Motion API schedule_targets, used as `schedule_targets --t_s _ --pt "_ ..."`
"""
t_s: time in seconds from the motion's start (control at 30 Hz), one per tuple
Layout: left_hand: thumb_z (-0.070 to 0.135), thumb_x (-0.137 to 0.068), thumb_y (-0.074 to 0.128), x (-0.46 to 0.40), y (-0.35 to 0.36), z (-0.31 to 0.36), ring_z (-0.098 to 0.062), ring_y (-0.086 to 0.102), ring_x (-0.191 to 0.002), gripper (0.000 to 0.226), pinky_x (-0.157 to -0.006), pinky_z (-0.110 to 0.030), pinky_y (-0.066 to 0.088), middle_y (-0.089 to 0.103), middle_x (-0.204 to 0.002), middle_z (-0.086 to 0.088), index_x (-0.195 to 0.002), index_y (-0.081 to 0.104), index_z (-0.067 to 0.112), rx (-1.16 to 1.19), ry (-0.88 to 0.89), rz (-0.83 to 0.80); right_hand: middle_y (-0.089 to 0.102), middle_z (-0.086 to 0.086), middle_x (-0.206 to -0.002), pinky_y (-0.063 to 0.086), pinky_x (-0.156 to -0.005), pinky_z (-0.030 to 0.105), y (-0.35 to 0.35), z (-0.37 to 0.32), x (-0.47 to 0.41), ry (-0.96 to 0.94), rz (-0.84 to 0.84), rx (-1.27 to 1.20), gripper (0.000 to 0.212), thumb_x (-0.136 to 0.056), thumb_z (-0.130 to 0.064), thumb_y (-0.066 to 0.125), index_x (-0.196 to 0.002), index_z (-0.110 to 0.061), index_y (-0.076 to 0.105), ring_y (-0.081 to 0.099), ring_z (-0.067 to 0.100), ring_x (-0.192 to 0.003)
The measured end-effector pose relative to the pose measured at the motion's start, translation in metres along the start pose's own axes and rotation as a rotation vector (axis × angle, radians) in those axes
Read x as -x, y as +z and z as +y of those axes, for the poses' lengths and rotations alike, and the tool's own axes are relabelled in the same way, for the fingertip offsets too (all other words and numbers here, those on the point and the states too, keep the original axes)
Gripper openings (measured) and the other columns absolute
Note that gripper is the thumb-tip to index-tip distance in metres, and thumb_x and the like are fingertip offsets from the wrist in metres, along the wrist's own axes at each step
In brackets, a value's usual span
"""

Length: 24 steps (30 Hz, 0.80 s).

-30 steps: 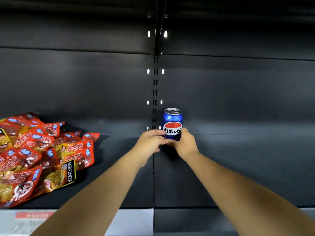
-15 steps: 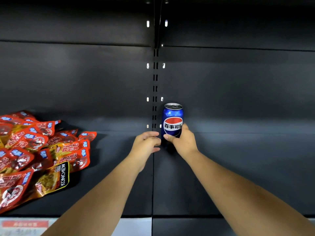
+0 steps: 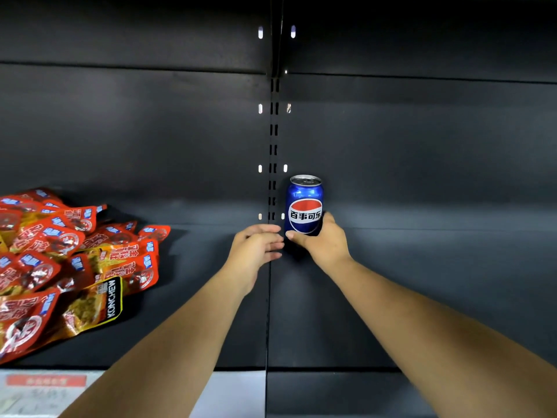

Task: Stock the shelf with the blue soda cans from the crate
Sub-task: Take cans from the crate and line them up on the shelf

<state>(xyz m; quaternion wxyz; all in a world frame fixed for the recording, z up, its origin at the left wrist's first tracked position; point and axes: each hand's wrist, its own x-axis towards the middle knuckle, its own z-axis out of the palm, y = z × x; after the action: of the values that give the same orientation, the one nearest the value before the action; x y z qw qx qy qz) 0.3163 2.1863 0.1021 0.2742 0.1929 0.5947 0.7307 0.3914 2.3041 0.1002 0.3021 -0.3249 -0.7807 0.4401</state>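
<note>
Near edge: shelf [image 3: 422, 297] front with a price strip [image 3: 45, 384] at left. Left side of the deck: heap of red and yellow snack packets [image 3: 69, 267], well apart from the hands. Left hand [image 3: 256, 248] loosely curled, holding nothing, just beside the blue soda can [image 3: 305, 203]. Right hand [image 3: 325, 242] grips the upright can's lower half near the slotted upright [image 3: 273, 152].

Can [image 3: 305, 206] upright on shelf [image 3: 422, 282], at back wall, just beyond right hand [image 3: 324, 242]. Left hand [image 3: 256, 247] just left of right hand, apart from can. Snack packets [image 3: 60, 267] piled far left of left hand.
</note>
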Motion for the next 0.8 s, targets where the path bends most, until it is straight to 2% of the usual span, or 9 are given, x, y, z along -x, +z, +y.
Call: schedule_targets --t_s 0.07,0.13,0.23,0.37,0.4,0.47,0.53,0.67,0.8 --pt "-0.004 -0.088 0.056 0.005 0.002 0.001 -0.018 0.063 -0.084 0.018 -0.071 -0.026 0.053 0.066 -0.088 -0.009 -0.089 0.065 0.012 -0.075 0.023 0.000 0.061 0.005 -0.117 0.040 -0.078 0.019 -0.002 -0.002 0.005 0.004 0.018 -0.014 0.057 -0.074 -0.023 0.080 -0.117 -0.007 0.047 0.058 0.018 -0.107" --pt "-0.001 -0.089 0.056 0.011 0.006 0.002 -0.013 0.061 -0.086 0.018 -0.073 -0.024 0.050 0.064 -0.088 -0.003 -0.094 0.064 0.014 -0.206 0.078 -0.006 0.059 0.007 -0.123 0.040 -0.080 0.018 -0.006 -0.006 0.013 0.009 0.036 -0.062 0.062 -0.077 -0.022 0.078 -0.126 -0.006 0.043 0.056 0.021 -0.115" --pt "-0.002 -0.088 0.054 0.022 0.015 0.004 -0.003 0.057 -0.079 0.022 -0.065 -0.014 0.043 0.060 -0.084 0.004 -0.103 0.061 0.012 -0.363 0.170 -0.025 0.046 0.011 -0.141 0.037 -0.094 0.022 -0.015 -0.013 0.027 0.017 0.033 -0.112 0.085 -0.080 -0.022 0.075 -0.147 -0.005 0.025 0.046 0.022 -0.129" --pt "-0.002 -0.087 0.054 0.038 0.027 0.011 -0.002 0.056 -0.073 0.020 -0.056 -0.007 0.042 0.061 -0.082 0.004 -0.101 0.061 0.011 -0.450 0.203 -0.020 0.041 0.009 -0.145 0.038 -0.105 0.030 -0.031 -0.019 0.046 -0.011 0.024 -0.076 0.084 -0.081 -0.021 0.075 -0.147 -0.010 0.025 0.042 0.023 -0.132" --pt "-0.002 -0.086 0.055 0.043 0.030 0.012 -0.005 0.058 -0.075 0.019 -0.060 -0.009 0.045 0.063 -0.084 0.000 -0.098 0.061 0.011 -0.481 0.200 -0.031 0.040 0.009 -0.145 0.038 -0.106 0.032 -0.035 -0.020 0.051 -0.020 0.022 -0.064 0.083 -0.081 -0.020 0.075 -0.147 -0.012 0.026 0.042 0.023 -0.132" --pt "-0.002 -0.083 0.058 0.051 0.035 0.014 -0.019 0.064 -0.089 0.019 -0.081 -0.025 0.052 0.068 -0.091 -0.010 -0.091 0.062 0.014 -0.555 0.198 -0.053 0.041 0.008 -0.145 0.038 -0.106 0.033 -0.045 -0.021 0.061 -0.048 0.017 -0.036 0.080 -0.081 -0.018 0.074 -0.146 -0.013 0.028 0.042 0.022 -0.131" --pt "-0.003 -0.082 0.058 0.062 0.040 0.017 -0.027 0.064 -0.096 0.020 -0.090 -0.033 0.049 0.068 -0.092 -0.013 -0.089 0.061 0.015 -0.587 0.201 -0.060 0.041 0.008 -0.145 0.038 -0.105 0.031 -0.057 -0.023 0.072 -0.074 0.006 -0.019 0.077 -0.082 -0.017 0.072 -0.145 -0.012 0.028 0.042 0.022 -0.131" --pt "-0.006 -0.083 0.053 0.085 0.056 0.020 -0.017 0.056 -0.082 0.023 -0.067 -0.014 0.043 0.060 -0.077 -0.001 -0.098 0.060 0.011 -0.610 0.263 -0.011 0.041 0.008 -0.144 0.038 -0.097 0.025 -0.085 -0.025 0.095 -0.098 -0.050 0.034 0.072 -0.084 -0.012 0.068 -0.145 -0.012 0.030 0.043 0.022 -0.129" --pt "-0.003 -0.085 0.047 0.106 0.082 0.025 -0.016 0.049 -0.080 0.029 -0.061 -0.011 0.037 0.057 -0.094 -0.006 -0.106 0.063 0.007 -0.602 0.385 0.113 0.042 0.008 -0.141 0.040 -0.088 0.022 -0.115 -0.022 0.116 -0.094 -0.081 0.049 0.070 -0.084 -0.006 0.065 -0.145 -0.014 0.031 0.047 0.021 -0.125"
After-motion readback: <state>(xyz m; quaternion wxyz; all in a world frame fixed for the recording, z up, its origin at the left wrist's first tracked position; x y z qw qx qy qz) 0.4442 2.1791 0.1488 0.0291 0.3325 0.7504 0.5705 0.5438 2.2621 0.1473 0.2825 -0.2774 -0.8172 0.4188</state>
